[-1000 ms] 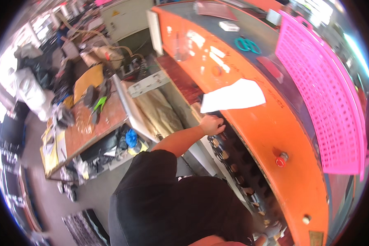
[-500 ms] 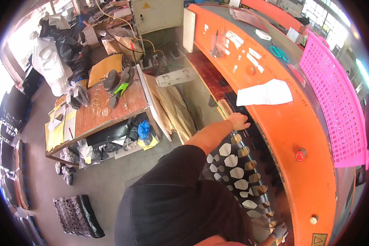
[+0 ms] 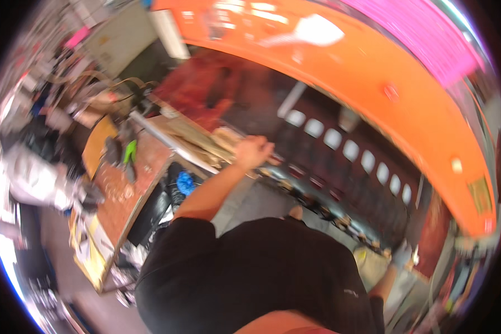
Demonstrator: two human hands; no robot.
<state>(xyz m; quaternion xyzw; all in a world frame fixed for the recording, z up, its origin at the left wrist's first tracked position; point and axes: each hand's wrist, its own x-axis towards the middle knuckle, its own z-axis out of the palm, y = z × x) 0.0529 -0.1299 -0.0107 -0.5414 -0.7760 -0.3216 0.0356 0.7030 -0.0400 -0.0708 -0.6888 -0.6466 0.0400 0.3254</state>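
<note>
My bare left hand point(image 3: 253, 152) is at the left end of the machine's front edge, fingers curled; what they hold is hidden. My right hand point(image 3: 402, 255), in a grey glove, is at the right end of the same edge, its fingers smeared by motion. Between them runs a dark roller point(image 3: 300, 188) with brass-coloured rings along it. Behind the roller a dark surface point(image 3: 328, 167), blurred, spreads under the orange machine beam point(image 3: 339, 69). A row of pale oval shapes point(image 3: 333, 138) crosses that surface.
A red board point(image 3: 197, 83) lies on the machine's left. Left of me, a wooden table point(image 3: 125, 186) carries a green-handled tool point(image 3: 130, 153) and papers. A pink basket point(image 3: 423, 33) stands on the beam. Wrapped bundles point(image 3: 39, 172) are at far left.
My view has turned toward the machine, and my body now faces it squarely. The patterned black sheet with pale cut-outs no longer shows in front of the roller. Both hands remain at its ends.
</note>
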